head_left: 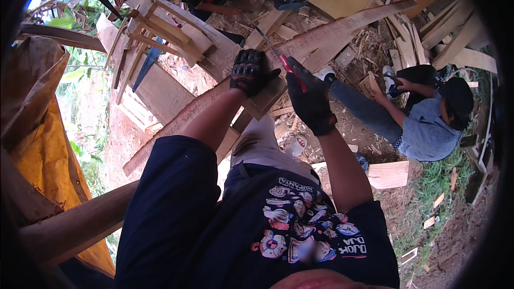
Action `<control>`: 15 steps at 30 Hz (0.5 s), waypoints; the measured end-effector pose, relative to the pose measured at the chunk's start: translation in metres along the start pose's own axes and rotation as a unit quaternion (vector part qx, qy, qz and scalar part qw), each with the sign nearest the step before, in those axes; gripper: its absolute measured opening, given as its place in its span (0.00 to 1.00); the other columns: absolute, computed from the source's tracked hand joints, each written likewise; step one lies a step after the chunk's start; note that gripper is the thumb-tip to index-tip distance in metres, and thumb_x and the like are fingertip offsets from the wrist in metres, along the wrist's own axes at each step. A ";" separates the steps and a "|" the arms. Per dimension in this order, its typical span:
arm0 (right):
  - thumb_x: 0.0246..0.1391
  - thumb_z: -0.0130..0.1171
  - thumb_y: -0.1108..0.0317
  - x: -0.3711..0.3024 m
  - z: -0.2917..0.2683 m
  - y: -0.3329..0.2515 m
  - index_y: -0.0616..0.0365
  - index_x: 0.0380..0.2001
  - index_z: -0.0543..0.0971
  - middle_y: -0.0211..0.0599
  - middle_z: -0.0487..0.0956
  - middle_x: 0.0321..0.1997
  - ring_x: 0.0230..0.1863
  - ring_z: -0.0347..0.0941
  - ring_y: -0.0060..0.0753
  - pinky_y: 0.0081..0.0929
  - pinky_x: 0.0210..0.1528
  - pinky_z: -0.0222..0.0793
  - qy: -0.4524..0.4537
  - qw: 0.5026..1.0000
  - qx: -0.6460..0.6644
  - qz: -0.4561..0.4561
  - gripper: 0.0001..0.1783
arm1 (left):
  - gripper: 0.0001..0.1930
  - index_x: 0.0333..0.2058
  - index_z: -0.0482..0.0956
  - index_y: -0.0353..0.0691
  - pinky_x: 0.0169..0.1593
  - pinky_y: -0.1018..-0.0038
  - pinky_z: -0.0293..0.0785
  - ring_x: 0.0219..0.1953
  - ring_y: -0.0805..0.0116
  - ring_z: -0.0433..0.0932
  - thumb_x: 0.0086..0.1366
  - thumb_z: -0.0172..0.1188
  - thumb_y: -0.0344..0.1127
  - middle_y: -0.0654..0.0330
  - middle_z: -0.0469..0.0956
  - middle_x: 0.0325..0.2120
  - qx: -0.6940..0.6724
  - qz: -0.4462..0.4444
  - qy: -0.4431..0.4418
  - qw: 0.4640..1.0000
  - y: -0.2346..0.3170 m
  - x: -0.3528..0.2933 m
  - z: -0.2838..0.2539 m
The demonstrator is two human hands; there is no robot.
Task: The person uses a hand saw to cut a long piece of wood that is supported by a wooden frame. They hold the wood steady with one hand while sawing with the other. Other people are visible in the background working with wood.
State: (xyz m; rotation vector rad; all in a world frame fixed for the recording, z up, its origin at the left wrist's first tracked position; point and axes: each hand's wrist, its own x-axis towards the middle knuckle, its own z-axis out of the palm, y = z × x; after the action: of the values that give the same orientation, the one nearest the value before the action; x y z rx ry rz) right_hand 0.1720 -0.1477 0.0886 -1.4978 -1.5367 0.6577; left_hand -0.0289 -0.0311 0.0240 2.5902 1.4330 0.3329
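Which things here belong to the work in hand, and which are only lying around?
Seemingly in use:
Red-handled tool in right hand
Short board under left hand
Long plank

Just lying about:
Loose board on ground
Wood scraps on grass

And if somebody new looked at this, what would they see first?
Probably the red-handled tool in the person's black-gloved right hand, bright against the dark glove just above the picture's middle. Next might come the big orange sheet on the far left, then the cartoon-covered dark shirt at the bottom.
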 end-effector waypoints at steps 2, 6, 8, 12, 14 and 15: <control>0.76 0.56 0.60 -0.029 -0.044 -0.038 0.57 0.70 0.78 0.59 0.85 0.62 0.59 0.85 0.61 0.48 0.58 0.82 -0.037 0.998 -0.034 0.028 0.25 | 0.36 0.52 0.81 0.36 0.70 0.48 0.67 0.60 0.41 0.77 0.65 0.69 0.66 0.43 0.80 0.52 0.001 -0.015 0.003 1.000 -0.001 -0.005 0.005; 0.77 0.57 0.58 -0.074 -0.108 -0.093 0.54 0.72 0.77 0.54 0.84 0.67 0.60 0.85 0.59 0.48 0.61 0.79 -0.083 0.991 -0.078 0.073 0.27 | 0.36 0.53 0.81 0.36 0.71 0.48 0.67 0.61 0.41 0.77 0.64 0.70 0.67 0.42 0.80 0.54 -0.010 -0.020 -0.035 0.999 -0.003 -0.004 0.001; 0.76 0.58 0.59 -0.072 -0.115 -0.112 0.54 0.73 0.76 0.52 0.82 0.69 0.61 0.84 0.57 0.46 0.62 0.77 -0.111 0.980 -0.147 0.074 0.27 | 0.38 0.54 0.81 0.35 0.72 0.48 0.66 0.61 0.42 0.77 0.64 0.70 0.67 0.42 0.80 0.54 -0.028 -0.020 -0.021 0.999 -0.005 -0.008 0.004; 0.76 0.58 0.59 -0.004 -0.083 -0.060 0.59 0.69 0.78 0.54 0.84 0.64 0.58 0.85 0.58 0.48 0.60 0.77 -0.111 0.886 -0.398 -0.211 0.26 | 0.40 0.56 0.81 0.35 0.74 0.49 0.65 0.62 0.42 0.77 0.64 0.69 0.69 0.43 0.80 0.55 -0.053 -0.014 0.045 0.998 -0.009 -0.014 0.012; 0.75 0.59 0.60 0.042 -0.042 -0.019 0.62 0.62 0.82 0.55 0.87 0.58 0.53 0.87 0.59 0.49 0.54 0.81 -0.080 0.959 -0.223 -0.158 0.21 | 0.41 0.57 0.81 0.34 0.75 0.50 0.63 0.62 0.43 0.77 0.64 0.68 0.69 0.44 0.80 0.55 -0.060 -0.009 0.067 0.996 -0.008 -0.012 0.015; 0.74 0.60 0.61 0.065 -0.023 -0.005 0.63 0.59 0.84 0.56 0.88 0.55 0.51 0.87 0.60 0.50 0.52 0.82 -0.060 0.982 -0.143 -0.112 0.20 | 0.41 0.57 0.81 0.34 0.76 0.51 0.63 0.63 0.43 0.76 0.64 0.68 0.70 0.44 0.80 0.56 -0.063 -0.005 0.071 0.995 -0.007 -0.011 0.017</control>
State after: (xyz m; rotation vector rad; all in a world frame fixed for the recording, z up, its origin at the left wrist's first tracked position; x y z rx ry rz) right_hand 0.1961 -0.0898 0.1179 -1.4827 -1.9235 0.4147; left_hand -0.0355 -0.0369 0.0047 2.5015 1.4184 0.5981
